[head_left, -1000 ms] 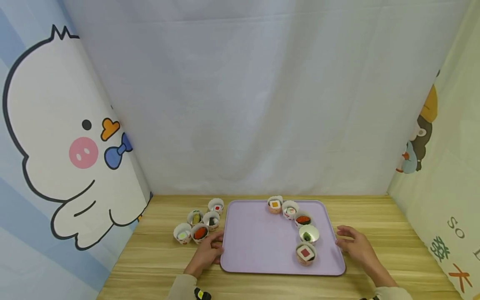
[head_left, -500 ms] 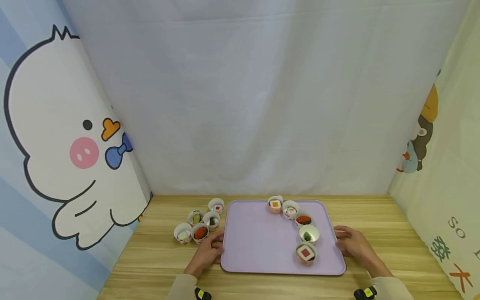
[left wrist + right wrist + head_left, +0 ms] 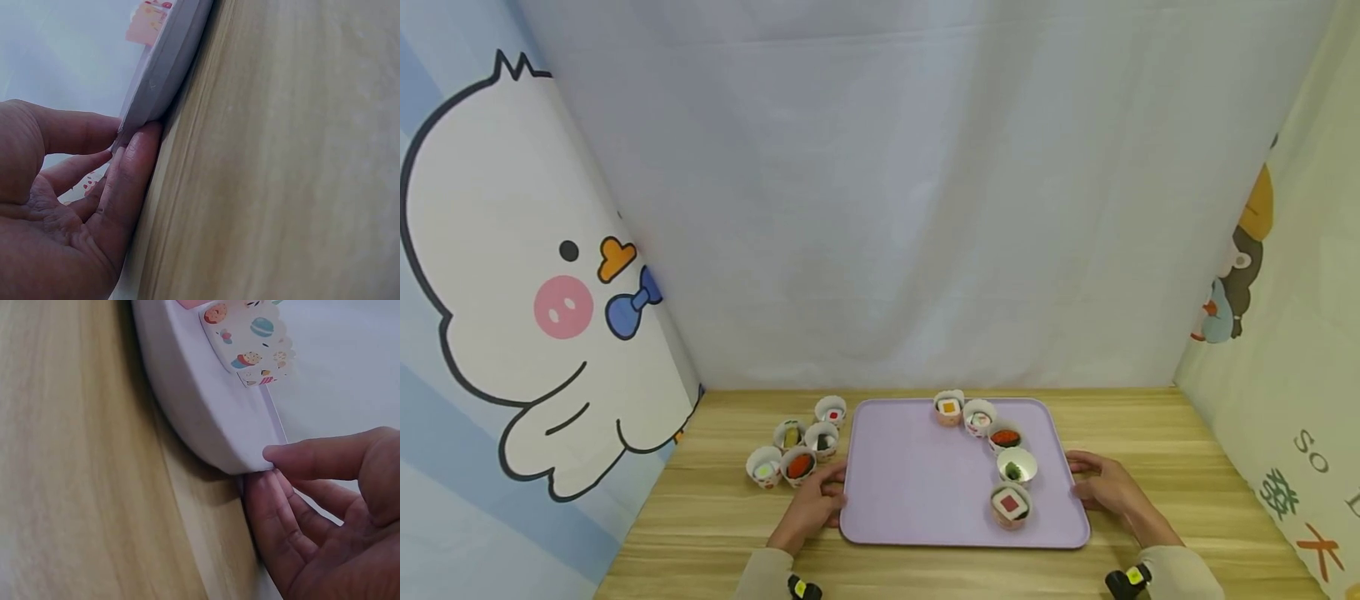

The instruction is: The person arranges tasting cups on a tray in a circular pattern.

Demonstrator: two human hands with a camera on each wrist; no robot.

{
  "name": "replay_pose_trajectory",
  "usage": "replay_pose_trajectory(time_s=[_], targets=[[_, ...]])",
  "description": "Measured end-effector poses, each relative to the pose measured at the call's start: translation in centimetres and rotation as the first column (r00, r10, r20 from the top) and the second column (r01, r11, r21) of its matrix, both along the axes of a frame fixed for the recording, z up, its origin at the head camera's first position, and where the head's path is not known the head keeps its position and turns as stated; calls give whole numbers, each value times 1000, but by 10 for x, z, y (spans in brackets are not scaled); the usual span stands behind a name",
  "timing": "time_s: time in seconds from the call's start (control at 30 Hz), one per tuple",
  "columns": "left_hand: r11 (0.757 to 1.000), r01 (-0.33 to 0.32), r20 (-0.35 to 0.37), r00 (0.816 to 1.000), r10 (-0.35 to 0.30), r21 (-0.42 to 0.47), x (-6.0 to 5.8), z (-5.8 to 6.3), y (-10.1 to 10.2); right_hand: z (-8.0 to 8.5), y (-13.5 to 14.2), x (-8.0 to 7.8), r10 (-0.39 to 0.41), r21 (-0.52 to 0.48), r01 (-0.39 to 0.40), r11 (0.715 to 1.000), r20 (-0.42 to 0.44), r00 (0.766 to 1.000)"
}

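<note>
A lilac tray (image 3: 917,492) lies on the wooden table with several paper cups along its right part. My left hand (image 3: 809,510) pinches its left edge; in the left wrist view the thumb is at the rim (image 3: 165,69) and the fingers tuck under. At the right edge, my right hand (image 3: 1108,487) pinches the tray in the same way, thumb above and fingers beneath in the right wrist view. Sushi-like pieces sit in the cups: one with an orange square (image 3: 949,408), one red-topped (image 3: 1004,438), a green one (image 3: 1013,471) and one with a dark red square (image 3: 1009,504).
Left of the tray, several more paper cups stand clustered on the table (image 3: 700,517), including one with a red-orange topping (image 3: 799,465) and one with a pale green square (image 3: 765,469). A grey-white curtain (image 3: 880,208) hangs behind the table, with printed cloths at both sides.
My right hand has moved slightly left, from beside the tray onto its right edge. The left hand keeps its place, and the tray and cups stay where they were.
</note>
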State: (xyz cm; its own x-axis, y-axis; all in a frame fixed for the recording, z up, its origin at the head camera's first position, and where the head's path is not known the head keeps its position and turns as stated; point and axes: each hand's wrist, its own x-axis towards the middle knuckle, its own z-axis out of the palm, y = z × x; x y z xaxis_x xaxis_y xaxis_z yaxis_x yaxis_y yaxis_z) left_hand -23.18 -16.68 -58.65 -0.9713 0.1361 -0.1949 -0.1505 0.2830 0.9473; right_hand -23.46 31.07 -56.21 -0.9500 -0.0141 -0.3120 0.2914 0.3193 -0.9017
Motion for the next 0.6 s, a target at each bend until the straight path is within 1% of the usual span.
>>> replay_pose_trajectory(time_s=[0.17, 0.37, 0.43, 0.6], targets=[[1000, -2, -7, 1000, 2, -2, 0, -1, 1, -2, 3, -2, -2, -27, 2, 1000, 11, 1000], [1000, 4, -14, 1000, -4, -3, 1, 2, 2, -1, 5, -1, 11, -35, -11, 999, -2, 1000], [1000, 7, -18, 1000, -7, -21, 2, 3, 2, -2, 5, -1, 13, -39, -13, 999, -3, 1000], [996, 21, -55, 998, -26, -90, 7, 9, 5, -5, 4, -2, 2, -38, -2, 999, -1, 1000]])
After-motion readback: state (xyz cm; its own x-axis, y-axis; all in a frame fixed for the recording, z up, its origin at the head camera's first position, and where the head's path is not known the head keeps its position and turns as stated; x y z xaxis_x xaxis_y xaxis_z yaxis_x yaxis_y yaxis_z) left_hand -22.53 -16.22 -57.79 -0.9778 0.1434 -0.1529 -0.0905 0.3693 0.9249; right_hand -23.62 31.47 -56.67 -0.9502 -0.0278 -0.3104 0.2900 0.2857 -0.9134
